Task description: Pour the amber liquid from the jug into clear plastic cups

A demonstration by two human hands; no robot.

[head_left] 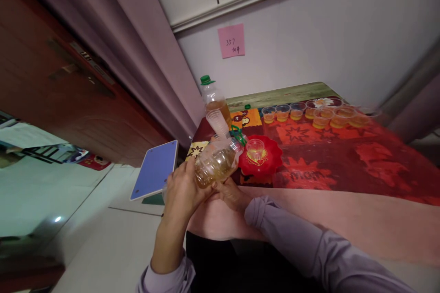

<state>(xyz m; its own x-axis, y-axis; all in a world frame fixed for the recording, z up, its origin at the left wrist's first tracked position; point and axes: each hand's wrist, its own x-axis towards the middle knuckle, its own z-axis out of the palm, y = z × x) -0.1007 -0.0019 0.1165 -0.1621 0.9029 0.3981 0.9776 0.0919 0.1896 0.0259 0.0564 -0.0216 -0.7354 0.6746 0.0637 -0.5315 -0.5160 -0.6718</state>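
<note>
A clear plastic bottle point(213, 165) with yellowish liquid is tilted in both hands, its mouth pointing right and up. My left hand point(184, 187) is wrapped round its base end. My right hand point(232, 193) grips it from below. Just past the mouth, a clear plastic cup point(255, 150) stands in a red scalloped plate point(275, 160). A green loop point(238, 133) shows by the bottle's neck. Behind the bottle is a stack of clear cups point(218, 123). Whether liquid is flowing out I cannot tell.
A larger bottle with a green cap point(205, 80) stands at the back left. Several cups of yellow liquid point(322, 118) line the table's far side, near a loose green cap point(247, 106). A blue-topped stool point(154, 168) is left of the table; a wall with a pink note point(231, 41) rises behind.
</note>
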